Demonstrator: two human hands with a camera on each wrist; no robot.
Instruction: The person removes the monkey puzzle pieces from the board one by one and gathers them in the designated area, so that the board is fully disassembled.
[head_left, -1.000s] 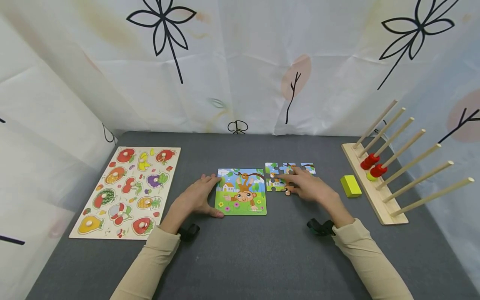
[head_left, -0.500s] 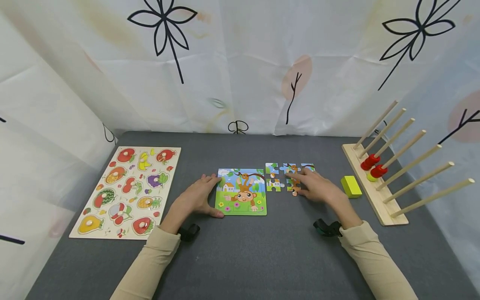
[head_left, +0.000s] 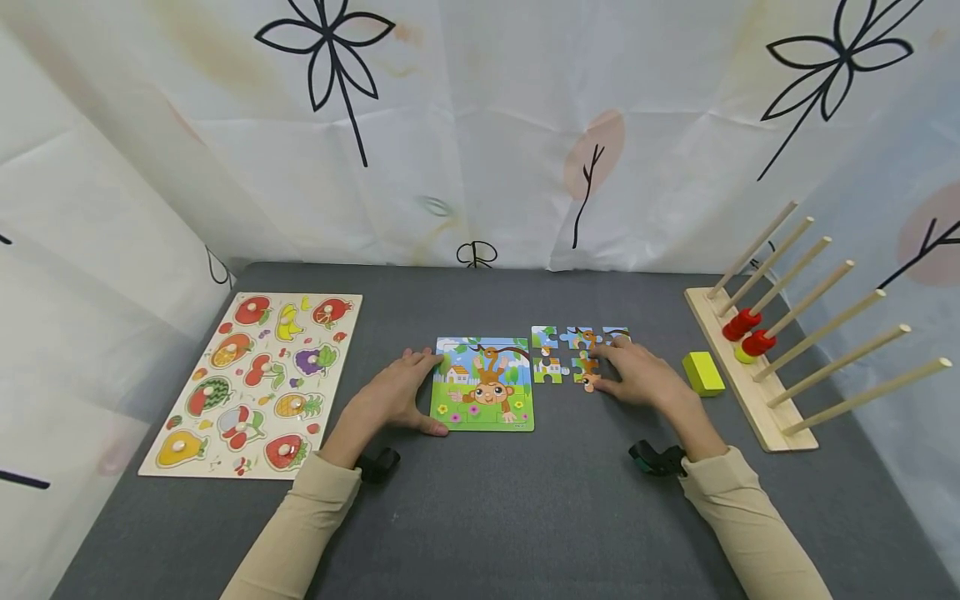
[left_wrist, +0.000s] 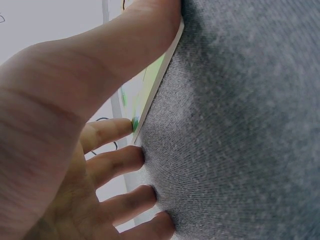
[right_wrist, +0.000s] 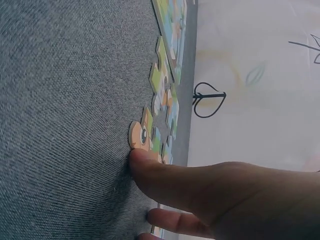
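In the head view, my left hand [head_left: 390, 390] rests at the left side of a square monkey puzzle [head_left: 483, 392], thumb near its lower left corner and fingers near the upper left. The left wrist view shows those fingers spread along the board edge [left_wrist: 159, 80]. My right hand [head_left: 637, 373] rests beside loose jigsaw pieces. Its thumb tip touches a piece with the monkey's eye [right_wrist: 142, 136]; the fingers, loosely bent, lie by that piece's right side. Farther left is a piece with a house [head_left: 549, 371]; a branch piece [head_left: 617, 333] is partly hidden behind the fingers.
A fruit peg board [head_left: 255, 387] lies on the left of the grey table [head_left: 510, 517]. On the right stands a wooden rack [head_left: 757, 375] with upright pegs, bearing red beads [head_left: 757, 342]. A yellow block [head_left: 702, 372] sits between rack and right hand.
My right hand has slid right, shifting the monkey-eye piece rightward away from the house piece; then its fingers drew back off that piece. The left hand stays put.
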